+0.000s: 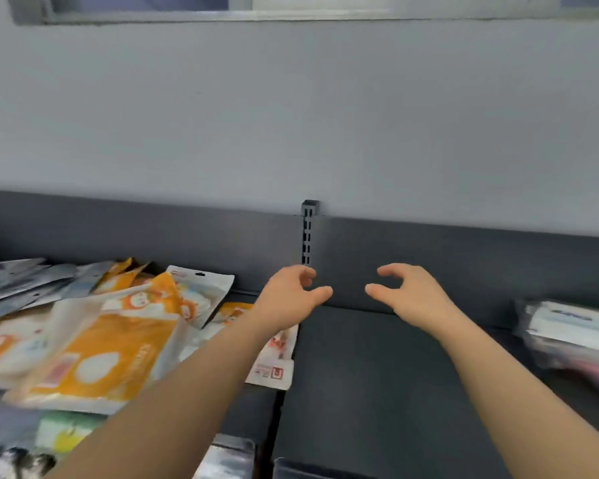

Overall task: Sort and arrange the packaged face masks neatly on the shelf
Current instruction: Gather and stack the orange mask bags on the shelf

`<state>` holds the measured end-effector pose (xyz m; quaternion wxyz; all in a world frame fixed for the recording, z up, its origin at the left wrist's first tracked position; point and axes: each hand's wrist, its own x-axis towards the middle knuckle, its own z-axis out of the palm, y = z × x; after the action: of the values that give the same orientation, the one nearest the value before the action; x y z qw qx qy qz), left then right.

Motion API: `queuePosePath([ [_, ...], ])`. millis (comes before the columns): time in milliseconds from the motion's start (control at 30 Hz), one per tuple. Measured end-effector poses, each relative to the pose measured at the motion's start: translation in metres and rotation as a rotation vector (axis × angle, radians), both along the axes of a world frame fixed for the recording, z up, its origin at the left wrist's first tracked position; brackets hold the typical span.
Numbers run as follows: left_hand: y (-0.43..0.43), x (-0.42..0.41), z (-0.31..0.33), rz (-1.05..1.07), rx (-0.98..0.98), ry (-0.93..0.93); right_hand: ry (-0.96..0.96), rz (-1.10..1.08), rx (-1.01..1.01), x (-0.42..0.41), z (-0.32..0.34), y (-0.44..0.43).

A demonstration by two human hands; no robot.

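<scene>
Your left hand [291, 299] and right hand [410, 295] hover loosely curled, holding nothing, above the dark shelf [360, 375]; orange mask packets [101, 354] lie left, probably unsorted.

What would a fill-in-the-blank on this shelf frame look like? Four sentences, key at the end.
1. The left hand and the right hand both hold ____.
2. The jumbled mask packs beside the left forearm are mostly white and ____.
3. The clear-wrapped stack lies at the ____ edge of the view.
4. The slotted upright stands directly behind the ____ hand.

Missing words: nothing; orange; right; left.
</scene>
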<state>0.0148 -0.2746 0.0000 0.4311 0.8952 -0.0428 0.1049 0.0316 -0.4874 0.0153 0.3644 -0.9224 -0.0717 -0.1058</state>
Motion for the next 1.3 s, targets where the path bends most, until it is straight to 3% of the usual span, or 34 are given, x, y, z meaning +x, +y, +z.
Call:
queuePosePath([
  [200,0.169,-0.04,0.0,0.311,0.13,-0.006,0.069,0.227,0.023,-0.004,-0.008,0.144],
  [333,0.268,-0.067,-0.015,0.418,0.281,0.236,0.174,0.303,0.08,-0.011,-0.022,0.226],
  [433,0.31,-0.076,-0.035,0.37,0.321,0.369,0.26,0.283,0.059,-0.016,-0.033,0.277],
  [533,0.317,-0.07,-0.049,0.333,0.3,0.269,0.302,0.271,0.023,-0.022,-0.044,0.309],
  [667,0.308,-0.059,-0.055,0.201,0.021,0.134,0.253,0.222,0.001,-0.033,-0.055,0.325],
  [767,0.309,-0.048,-0.049,0.18,-0.078,0.046,0.242,0.209,0.053,-0.038,-0.055,0.313],
  [867,0.312,-0.032,-0.039,0.218,-0.147,-0.046,0.226,0.017,0.097,-0.033,-0.05,0.284],
  [967,0.308,-0.02,-0.041,0.216,-0.109,-0.028,0.288,-0.226,-0.142,-0.033,-0.056,0.253],
  [1033,0.299,-0.016,-0.046,0.191,-0.073,0.071,0.358,-0.274,-0.203,-0.034,-0.062,0.243],
  [1167,0.281,-0.014,-0.047,0.185,-0.021,0.179,0.356,-0.185,-0.012,-0.033,-0.062,0.245],
  [1300,0.27,-0.01,-0.045,0.154,-0.113,0.141,0.398,-0.028,0.299,-0.038,-0.054,0.247],
])
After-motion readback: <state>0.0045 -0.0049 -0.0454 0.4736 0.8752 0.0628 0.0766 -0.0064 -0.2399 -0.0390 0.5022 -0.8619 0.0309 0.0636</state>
